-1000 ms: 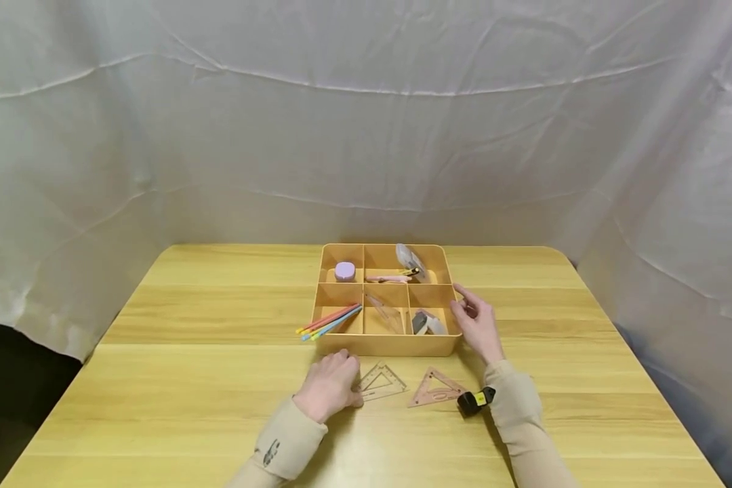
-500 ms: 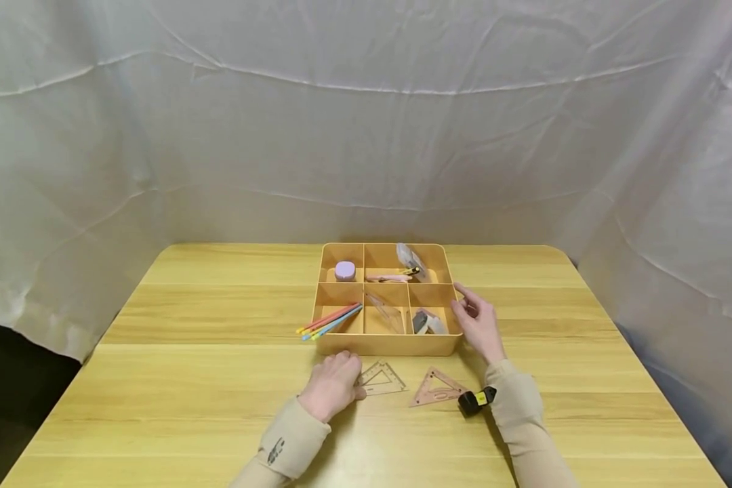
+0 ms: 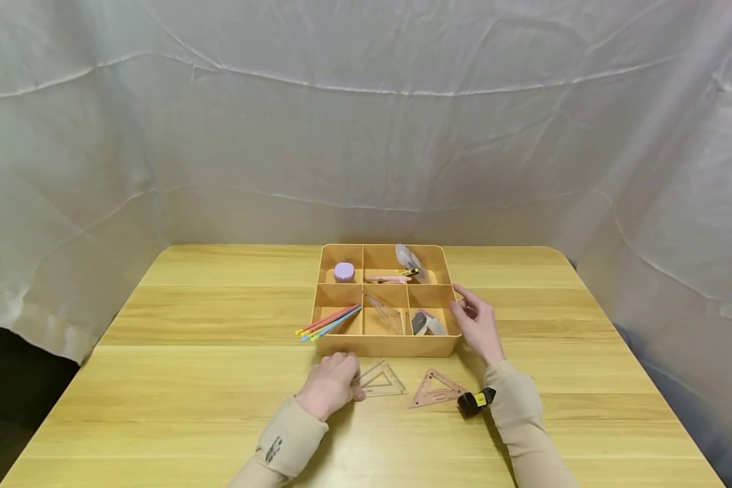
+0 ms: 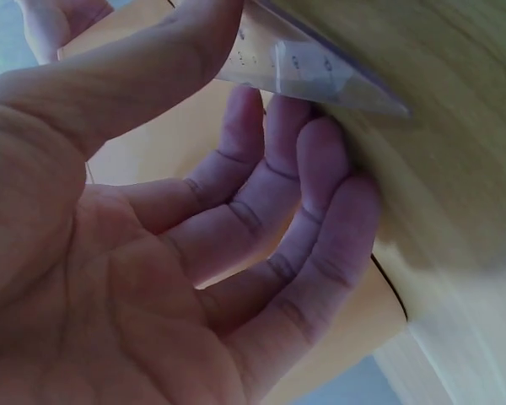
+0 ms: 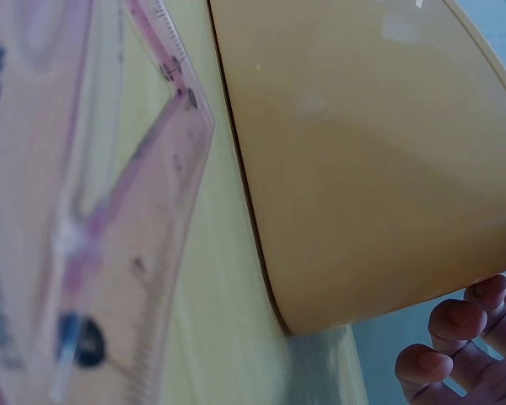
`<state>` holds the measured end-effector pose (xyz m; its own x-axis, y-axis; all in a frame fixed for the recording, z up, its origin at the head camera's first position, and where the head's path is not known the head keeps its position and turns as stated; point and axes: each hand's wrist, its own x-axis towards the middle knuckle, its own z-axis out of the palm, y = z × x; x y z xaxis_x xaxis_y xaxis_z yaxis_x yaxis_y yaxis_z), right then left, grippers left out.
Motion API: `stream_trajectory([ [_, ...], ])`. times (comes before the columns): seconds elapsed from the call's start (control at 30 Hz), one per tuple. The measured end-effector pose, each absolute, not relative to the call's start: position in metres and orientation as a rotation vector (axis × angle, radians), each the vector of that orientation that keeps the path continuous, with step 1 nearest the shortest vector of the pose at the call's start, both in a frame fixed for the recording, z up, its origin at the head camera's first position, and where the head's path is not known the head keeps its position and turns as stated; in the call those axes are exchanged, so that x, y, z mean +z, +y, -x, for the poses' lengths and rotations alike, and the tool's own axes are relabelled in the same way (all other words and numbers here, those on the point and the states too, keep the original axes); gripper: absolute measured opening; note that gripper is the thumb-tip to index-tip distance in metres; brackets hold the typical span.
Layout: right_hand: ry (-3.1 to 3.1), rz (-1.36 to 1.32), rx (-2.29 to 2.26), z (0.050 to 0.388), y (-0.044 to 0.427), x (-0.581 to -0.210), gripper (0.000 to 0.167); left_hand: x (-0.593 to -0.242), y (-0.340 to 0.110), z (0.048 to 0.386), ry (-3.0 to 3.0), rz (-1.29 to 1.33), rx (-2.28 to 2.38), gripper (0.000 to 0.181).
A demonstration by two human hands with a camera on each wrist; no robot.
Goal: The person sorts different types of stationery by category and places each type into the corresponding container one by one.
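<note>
My left hand [image 3: 329, 385] is low over the table in front of the organizer box [image 3: 387, 346]. Its thumb and fingers pinch the left corner of a clear set square [image 3: 385, 391]; the left wrist view shows the same set square [image 4: 291, 63] between thumb and curled fingers. My right hand [image 3: 479, 328] holds the box's right side by the rim, thumb at the edge. In the right wrist view its bent fingers [image 5: 455, 321] touch the box wall [image 5: 363, 169]. A pink set square [image 3: 437, 394] lies near my right forearm.
Box compartments hold pencils [image 3: 332, 320] jutting over the left edge, a lilac round-cornered item [image 3: 344, 272], a pink item [image 3: 387, 278], a clear packet [image 3: 407, 257], a transparent flat piece [image 3: 387, 315] and small grey-white items [image 3: 427, 323]. A tape measure [image 3: 471, 404] stands by my right sleeve.
The clear set square has turned slightly, its lower edge now more level, and my left hand has shifted a little with it. My right hand stays at the box.
</note>
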<state>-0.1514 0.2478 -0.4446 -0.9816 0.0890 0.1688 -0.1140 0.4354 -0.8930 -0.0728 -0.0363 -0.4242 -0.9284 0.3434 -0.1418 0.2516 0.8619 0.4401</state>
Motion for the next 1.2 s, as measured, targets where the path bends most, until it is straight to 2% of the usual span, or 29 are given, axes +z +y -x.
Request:
stream_trajectory([
  [0.4, -2.495, -0.031, 1.577, 0.151, 0.248, -0.445, 0.043, -0.426, -0.041, 0.073, 2.786, -0.536, 0.732, 0.024],
  [0.63, -2.492, -0.036, 1.578, 0.151, 0.248, -0.444, 0.043, -0.426, -0.043, 0.073, 2.814, -0.737, 0.674, 0.021],
  [0.8, -2.49, -0.032, 1.594, 0.15, 0.248, -0.443, 0.043, -0.426, -0.046, 0.079, 2.774, -0.912, 0.663, 0.012],
  [1.0, -2.496, -0.023, 1.624, 0.149, 0.247, -0.44, 0.044, -0.415, -0.052, 0.082, 2.671, -1.015, 0.748, 0.009],
  [1.2, -2.513, -0.001, 1.641, 0.149, 0.247, -0.438, 0.045, -0.404, -0.056, 0.078, 2.698, -1.003, 0.782, 0.007],
])
